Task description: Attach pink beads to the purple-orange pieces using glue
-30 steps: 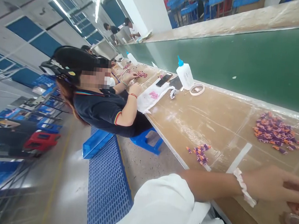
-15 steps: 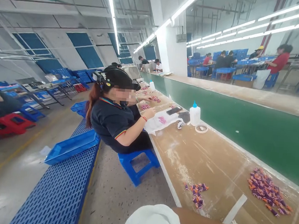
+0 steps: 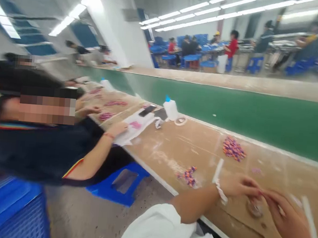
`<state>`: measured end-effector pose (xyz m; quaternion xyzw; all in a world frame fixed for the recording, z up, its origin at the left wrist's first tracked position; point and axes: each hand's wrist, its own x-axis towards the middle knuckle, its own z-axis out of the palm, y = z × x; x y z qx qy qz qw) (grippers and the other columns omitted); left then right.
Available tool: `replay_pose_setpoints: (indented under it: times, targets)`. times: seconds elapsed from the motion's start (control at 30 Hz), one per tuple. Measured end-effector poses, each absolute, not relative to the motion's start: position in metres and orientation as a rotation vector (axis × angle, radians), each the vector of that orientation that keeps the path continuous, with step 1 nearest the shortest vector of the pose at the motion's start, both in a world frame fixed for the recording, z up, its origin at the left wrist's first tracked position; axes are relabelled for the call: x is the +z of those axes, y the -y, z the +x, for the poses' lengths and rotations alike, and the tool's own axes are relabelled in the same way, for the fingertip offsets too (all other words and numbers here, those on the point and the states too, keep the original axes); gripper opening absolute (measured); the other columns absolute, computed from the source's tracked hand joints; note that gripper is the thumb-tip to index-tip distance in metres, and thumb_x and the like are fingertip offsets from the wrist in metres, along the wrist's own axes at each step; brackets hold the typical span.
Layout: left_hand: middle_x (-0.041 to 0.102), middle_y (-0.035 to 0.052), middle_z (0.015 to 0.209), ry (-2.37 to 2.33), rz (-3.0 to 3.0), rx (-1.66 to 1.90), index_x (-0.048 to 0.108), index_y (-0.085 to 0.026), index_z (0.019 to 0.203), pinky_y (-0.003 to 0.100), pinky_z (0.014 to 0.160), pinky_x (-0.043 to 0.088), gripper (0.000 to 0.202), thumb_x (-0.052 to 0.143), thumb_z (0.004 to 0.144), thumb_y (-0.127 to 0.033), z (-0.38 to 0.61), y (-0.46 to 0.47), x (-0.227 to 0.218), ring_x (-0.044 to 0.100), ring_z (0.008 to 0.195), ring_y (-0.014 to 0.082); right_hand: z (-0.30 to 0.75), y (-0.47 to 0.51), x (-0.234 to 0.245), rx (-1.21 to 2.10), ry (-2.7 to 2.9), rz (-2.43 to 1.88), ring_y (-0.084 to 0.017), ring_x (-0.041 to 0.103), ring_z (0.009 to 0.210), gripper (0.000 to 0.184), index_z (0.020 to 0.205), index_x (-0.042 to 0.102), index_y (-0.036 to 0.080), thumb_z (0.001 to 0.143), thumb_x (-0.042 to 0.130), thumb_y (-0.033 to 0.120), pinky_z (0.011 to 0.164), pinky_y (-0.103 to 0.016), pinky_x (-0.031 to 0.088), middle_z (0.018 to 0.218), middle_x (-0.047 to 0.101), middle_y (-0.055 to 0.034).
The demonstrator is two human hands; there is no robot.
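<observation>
My left hand (image 3: pixel 243 186), with a white band on its wrist, reaches over the brown work surface. Opposite it is my right hand (image 3: pixel 278 207). The fingertips of both hands meet in a pinch at a small pink piece (image 3: pixel 260 193), too blurred to name more exactly. Just below the fingers sits a small round, clear-looking dish (image 3: pixel 255 210). Beyond my hands lies a pile of small purple and orange pieces (image 3: pixel 233 148). A smaller pile of the same pieces (image 3: pixel 189 176) is left of my wrist.
At the left a seated co-worker (image 3: pixel 30 145) bends over a white cloth (image 3: pixel 127 136) bearing pink pieces. A glue bottle with a blue tip (image 3: pixel 170 109), a tape roll (image 3: pixel 180 120) and a phone (image 3: pixel 148 110) are along the bench. Behind runs a green belt (image 3: pixel 244 113).
My view has swung to the right, so the co-worker appears farther left and nearer. Both my hands are now in sight; before, only the left forearm and part of that hand showed.
</observation>
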<state>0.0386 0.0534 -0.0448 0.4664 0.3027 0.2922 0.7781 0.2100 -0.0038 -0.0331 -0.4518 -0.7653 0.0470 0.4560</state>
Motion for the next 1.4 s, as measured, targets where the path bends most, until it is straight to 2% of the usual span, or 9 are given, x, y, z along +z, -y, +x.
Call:
replay_pose_setpoints:
  times: [0.2,0.3,0.43,0.53,0.7,0.9,1.1,1.23,1.4]
  targets:
    - [0.059,-0.0023,0.062,-0.653,1.016,0.653,0.06,-0.014,0.076,0.025,0.062,0.047,0.058,0.08,0.058,-0.065,0.028,-0.045,-0.035,0.053,0.057,0.0081,0.189,0.015,-0.021,0.425,1.676,-1.196,-0.021,0.068,0.079,0.009,0.092,0.068,0.028,0.091,0.059,0.025,0.069,-0.035,0.057,0.089,0.068,-0.0052]
    - [0.056,-0.0039,0.061,-0.664,1.034,0.704,0.056,-0.015,0.076,0.024,0.06,0.046,0.055,0.074,0.065,-0.066,0.027,-0.036,-0.034,0.051,0.056,0.0073,0.174,0.02,-0.015,0.487,1.556,-1.222,-0.018,0.065,0.074,0.005,0.091,0.059,0.025,0.094,0.056,0.026,0.065,-0.031,0.056,0.082,0.063,-0.0031]
    - [0.058,-0.0024,0.065,-0.697,1.073,0.736,0.057,-0.016,0.078,0.025,0.062,0.046,0.049,0.071,0.072,-0.063,0.025,-0.026,-0.028,0.052,0.059,0.0088,0.163,0.028,-0.014,0.618,1.445,-1.189,-0.013,0.064,0.07,0.006,0.095,0.048,0.026,0.097,0.052,0.029,0.057,-0.026,0.055,0.09,0.058,-0.0019]
    - [0.06,-0.0002,0.069,-0.745,1.157,0.773,0.06,-0.016,0.077,0.026,0.066,0.046,0.041,0.069,0.077,-0.055,0.025,-0.023,-0.023,0.054,0.064,0.0104,0.165,0.03,-0.012,0.702,1.418,-1.15,-0.012,0.061,0.069,0.007,0.094,0.047,0.027,0.096,0.053,0.026,0.055,-0.023,0.052,0.088,0.057,-0.0005]
    - [0.065,0.0029,0.073,-0.759,1.685,0.914,0.062,-0.018,0.079,0.027,0.071,0.047,0.025,0.05,0.093,-0.035,0.021,-0.022,-0.017,0.057,0.07,0.0128,0.171,0.026,-0.001,0.751,1.445,-1.147,-0.013,0.056,0.066,0.01,0.089,0.05,0.026,0.092,0.055,0.019,0.053,-0.024,0.049,0.08,0.055,0.0006]
    - [0.067,0.0039,0.075,-0.713,2.031,0.972,0.062,-0.02,0.083,0.026,0.069,0.048,0.018,0.048,0.094,-0.025,0.015,-0.025,-0.019,0.058,0.07,0.0133,0.179,0.025,0.004,0.876,1.497,-1.176,-0.014,0.053,0.066,0.013,0.084,0.053,0.025,0.087,0.06,0.015,0.054,-0.026,0.046,0.075,0.055,0.0007]
    - [0.07,0.0026,0.075,-0.688,1.806,0.878,0.063,-0.02,0.084,0.026,0.073,0.05,0.02,0.05,0.095,-0.03,0.018,-0.027,-0.016,0.062,0.07,0.0131,0.181,0.023,0.01,1.132,1.19,-1.146,-0.013,0.056,0.066,0.014,0.081,0.056,0.024,0.088,0.068,0.027,0.053,-0.024,0.05,0.075,0.055,-0.0001]
    - [0.069,0.0012,0.071,-0.667,1.711,0.87,0.064,-0.019,0.086,0.025,0.069,0.05,0.019,0.053,0.094,-0.032,0.02,-0.027,-0.012,0.061,0.064,0.0119,0.184,0.023,0.011,1.245,1.062,-1.146,-0.012,0.055,0.062,0.016,0.08,0.056,0.022,0.086,0.071,0.026,0.046,-0.021,0.046,0.078,0.056,-0.0006]
    - [0.07,0.0007,0.072,-0.699,1.78,0.952,0.064,-0.019,0.086,0.025,0.067,0.049,0.013,0.058,0.092,-0.029,0.022,-0.025,-0.012,0.06,0.063,0.011,0.186,0.023,0.012,1.282,1.059,-1.178,-0.012,0.054,0.063,0.018,0.079,0.057,0.022,0.085,0.072,0.028,0.047,-0.022,0.046,0.077,0.056,-0.001]
